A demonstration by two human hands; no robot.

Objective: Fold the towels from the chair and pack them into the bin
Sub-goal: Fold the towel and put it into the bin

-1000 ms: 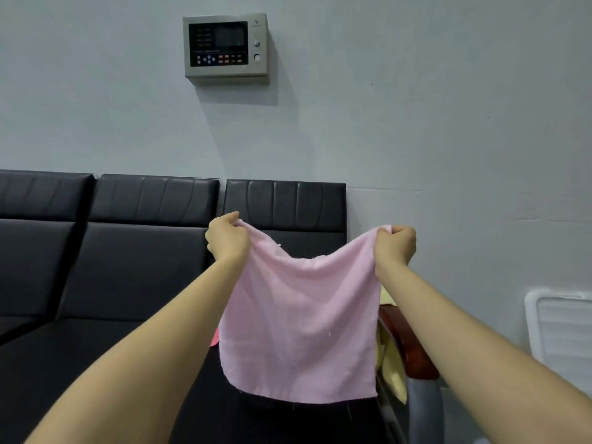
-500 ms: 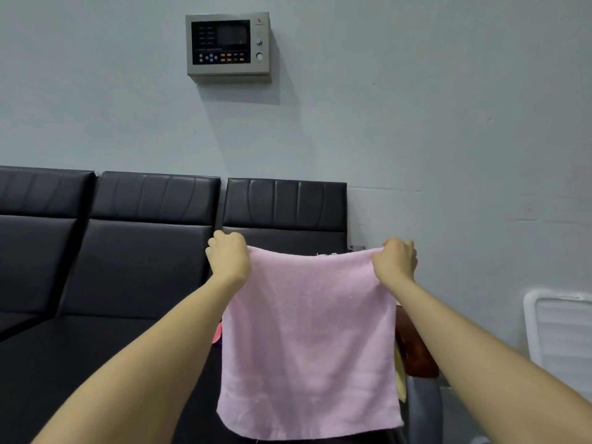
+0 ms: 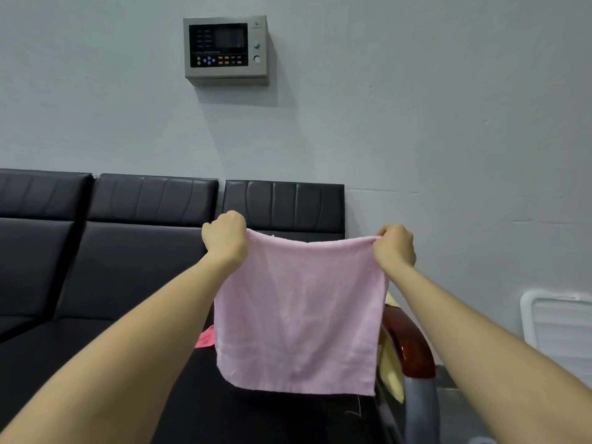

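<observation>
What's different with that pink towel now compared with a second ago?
A second ago the towel sagged deeply between the hands. They then drew apart and pulled its top edge straight; now that edge dips slightly again, and the cloth hangs flatter. Nothing was let go: the left hand and right hand still grip the top corners, in front of the black chairs.

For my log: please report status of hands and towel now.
Left hand and right hand grip pink towel corners. Towel hangs unfolded. Nothing blocks.
</observation>
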